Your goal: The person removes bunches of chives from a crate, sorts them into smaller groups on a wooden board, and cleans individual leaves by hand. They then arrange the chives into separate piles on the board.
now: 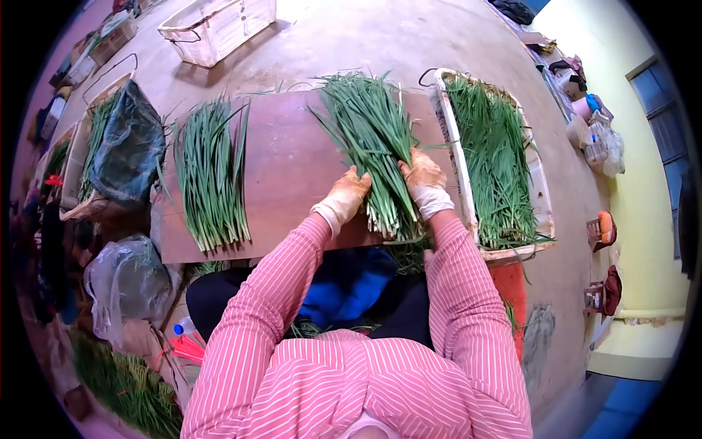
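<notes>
A brown board (292, 168) lies across my lap. A bundle of green chives (373, 139) rests on its right part, white root ends toward me. My left hand (347, 194), in a soiled light glove, presses against the bundle's left side near the roots. My right hand (423, 178), gloved the same way, clasps the bundle's right side. Both hands squeeze the stalks together. A second pile of chives (212, 175) lies on the left part of the board, untouched.
A white crate (457, 157) full of chives stands right of the board. Left are another crate (77, 172) with a dark plastic bag (128, 146), a clear bag (121, 282) and loose chives. An empty white crate (219, 25) stands at the back.
</notes>
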Demonstrator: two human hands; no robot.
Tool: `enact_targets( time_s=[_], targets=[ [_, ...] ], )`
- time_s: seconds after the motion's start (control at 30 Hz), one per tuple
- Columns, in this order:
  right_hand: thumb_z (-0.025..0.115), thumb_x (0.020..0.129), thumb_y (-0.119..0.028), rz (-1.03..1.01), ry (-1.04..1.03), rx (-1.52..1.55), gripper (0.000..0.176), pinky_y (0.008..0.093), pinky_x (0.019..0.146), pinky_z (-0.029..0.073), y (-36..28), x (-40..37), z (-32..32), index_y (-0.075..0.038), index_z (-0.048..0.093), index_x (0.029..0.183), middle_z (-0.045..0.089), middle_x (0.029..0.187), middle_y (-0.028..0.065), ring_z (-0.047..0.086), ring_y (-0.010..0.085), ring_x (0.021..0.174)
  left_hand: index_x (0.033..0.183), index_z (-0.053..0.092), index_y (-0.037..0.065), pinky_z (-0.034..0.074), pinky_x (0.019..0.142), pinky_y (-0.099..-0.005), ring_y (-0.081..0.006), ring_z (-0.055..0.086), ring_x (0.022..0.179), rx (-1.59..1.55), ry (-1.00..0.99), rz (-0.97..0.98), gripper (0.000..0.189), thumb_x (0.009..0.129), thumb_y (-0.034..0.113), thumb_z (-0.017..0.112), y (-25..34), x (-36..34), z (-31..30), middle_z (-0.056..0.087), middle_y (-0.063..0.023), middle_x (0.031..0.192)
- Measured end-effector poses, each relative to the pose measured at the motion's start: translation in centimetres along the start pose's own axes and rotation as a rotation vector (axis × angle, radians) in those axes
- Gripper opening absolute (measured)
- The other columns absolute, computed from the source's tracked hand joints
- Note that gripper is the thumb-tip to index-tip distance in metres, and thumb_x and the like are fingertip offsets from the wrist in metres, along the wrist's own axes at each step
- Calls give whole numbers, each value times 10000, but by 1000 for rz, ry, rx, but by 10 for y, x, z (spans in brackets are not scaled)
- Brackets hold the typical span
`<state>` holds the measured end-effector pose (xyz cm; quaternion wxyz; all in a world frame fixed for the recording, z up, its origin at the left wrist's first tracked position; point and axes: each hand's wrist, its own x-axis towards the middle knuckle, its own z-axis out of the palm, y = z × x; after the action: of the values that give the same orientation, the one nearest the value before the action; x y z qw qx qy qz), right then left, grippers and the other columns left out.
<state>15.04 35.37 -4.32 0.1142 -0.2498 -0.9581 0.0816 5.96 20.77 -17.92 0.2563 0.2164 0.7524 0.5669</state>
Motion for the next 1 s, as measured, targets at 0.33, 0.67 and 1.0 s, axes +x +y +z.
enact_targets(
  time_s=[0.33, 0.67, 1.0],
  targets=[
    [504, 886, -155, -154, 18, -458, 524, 358, 495, 521, 23, -3, -15, 119, 392, 1319, 644, 694, 96, 651, 225, 578, 1361, 397, -34, 456, 902, -331, -300, 597, 1044, 536, 90, -206, 673, 889, 421, 551, 113, -94, -98, 595, -192, 1181],
    [566, 876, -458, -190, -238, 15, 747, 434, 656, 511, -97, -79, -29, 47, 329, 1374, 645, 881, 199, 645, 343, 741, 1211, 490, 13, 473, 683, -240, -126, 560, 752, -581, -105, -433, 360, 953, 261, 524, 82, -128, -115, 612, -90, 1004],
    [645, 868, -233, -218, 184, 405, 162, 366, 678, 515, -82, -96, -53, -107, 675, 966, 663, 876, 114, 647, 289, 773, 1182, 481, 11, 467, 588, -246, -114, 534, 659, -241, 63, -407, 319, 920, 187, 528, 65, -127, -137, 583, -71, 886]
  ],
)
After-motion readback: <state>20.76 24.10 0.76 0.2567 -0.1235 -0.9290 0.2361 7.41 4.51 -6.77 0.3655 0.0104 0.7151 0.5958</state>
